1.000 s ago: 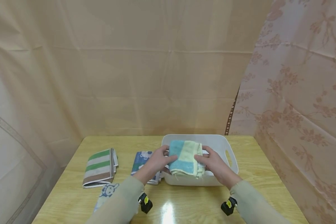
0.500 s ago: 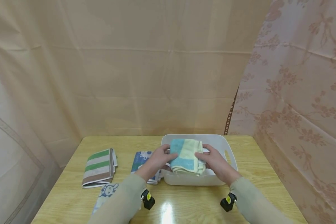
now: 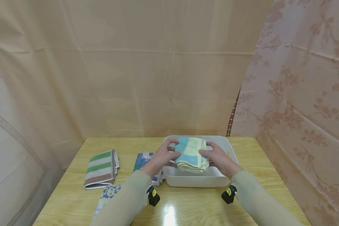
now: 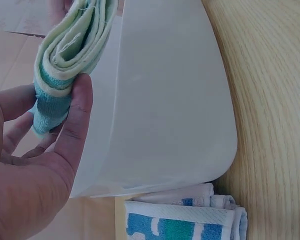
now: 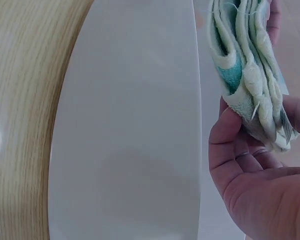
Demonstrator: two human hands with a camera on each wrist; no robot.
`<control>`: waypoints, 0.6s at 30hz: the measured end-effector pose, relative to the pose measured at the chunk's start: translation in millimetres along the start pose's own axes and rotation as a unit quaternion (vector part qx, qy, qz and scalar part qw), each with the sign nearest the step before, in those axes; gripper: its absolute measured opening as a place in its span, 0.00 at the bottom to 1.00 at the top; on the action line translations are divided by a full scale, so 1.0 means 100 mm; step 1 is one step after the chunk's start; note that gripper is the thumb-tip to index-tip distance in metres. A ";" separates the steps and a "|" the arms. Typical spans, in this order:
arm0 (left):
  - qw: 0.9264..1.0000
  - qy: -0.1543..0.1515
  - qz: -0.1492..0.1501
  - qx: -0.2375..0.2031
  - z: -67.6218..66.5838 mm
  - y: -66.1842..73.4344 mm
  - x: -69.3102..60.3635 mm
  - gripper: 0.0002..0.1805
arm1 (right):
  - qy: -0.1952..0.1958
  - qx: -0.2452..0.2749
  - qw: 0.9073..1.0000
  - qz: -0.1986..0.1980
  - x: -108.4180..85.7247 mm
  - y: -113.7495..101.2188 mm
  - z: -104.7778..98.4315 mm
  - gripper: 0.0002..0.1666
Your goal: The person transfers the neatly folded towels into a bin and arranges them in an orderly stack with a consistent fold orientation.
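A folded blue and pale yellow towel (image 3: pixel 190 153) is held level above the white basket (image 3: pixel 197 181), gripped at both sides. The left hand (image 3: pixel 161 157) pinches its left edge, thumb on top and fingers beneath. At the right edge the right hand (image 3: pixel 219 158) holds it the same way. In the left wrist view the left hand (image 4: pixel 40 160) grips the rolled layers of the towel (image 4: pixel 52 110). The right wrist view has the right hand (image 5: pixel 260 185) around the other end of the towel (image 5: pixel 255 85), beside the basket wall (image 5: pixel 130 110).
Left of the basket, touching or very near it, lies a blue patterned towel (image 3: pixel 142 160). Farther left is a green, white and brown striped towel (image 3: pixel 101 169). A light blue towel (image 3: pixel 109 192) is partly behind the left sleeve. Curtains stand behind the wooden table (image 3: pixel 192 207).
Both hands have moved slightly up and away from the body with the towel, whose front folded edge now shows more. The other towels and the basket have stayed put.
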State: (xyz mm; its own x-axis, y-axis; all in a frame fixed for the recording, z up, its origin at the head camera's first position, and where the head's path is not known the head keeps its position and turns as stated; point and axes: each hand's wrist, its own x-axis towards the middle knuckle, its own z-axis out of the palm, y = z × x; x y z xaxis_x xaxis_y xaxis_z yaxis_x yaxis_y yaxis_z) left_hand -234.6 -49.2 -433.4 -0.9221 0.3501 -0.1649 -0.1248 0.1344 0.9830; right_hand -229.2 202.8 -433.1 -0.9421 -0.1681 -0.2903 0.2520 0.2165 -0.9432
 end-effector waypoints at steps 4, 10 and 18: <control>1.000 -0.004 -0.002 0.024 0.02 0.03 0.04 0.26 | 0.003 -0.010 1.000 0.005 0.05 0.00 -0.04 0.43; 0.999 -0.019 -0.023 0.025 0.07 0.04 0.17 0.29 | 0.003 -0.023 1.000 0.016 0.13 0.01 -0.13 0.43; 0.998 -0.027 -0.049 0.014 0.10 0.06 0.26 0.27 | -0.003 -0.035 0.999 0.037 0.18 -0.01 -0.19 0.40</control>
State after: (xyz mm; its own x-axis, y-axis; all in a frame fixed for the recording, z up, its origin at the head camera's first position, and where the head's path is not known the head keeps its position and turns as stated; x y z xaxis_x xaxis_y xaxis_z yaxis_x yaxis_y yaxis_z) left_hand -255.7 -30.2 -432.1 -0.8852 0.3830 -0.2642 -0.2022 0.1949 0.9598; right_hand -250.1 217.5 -434.1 -0.9202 -0.1555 -0.3592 0.3038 0.2949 -0.9060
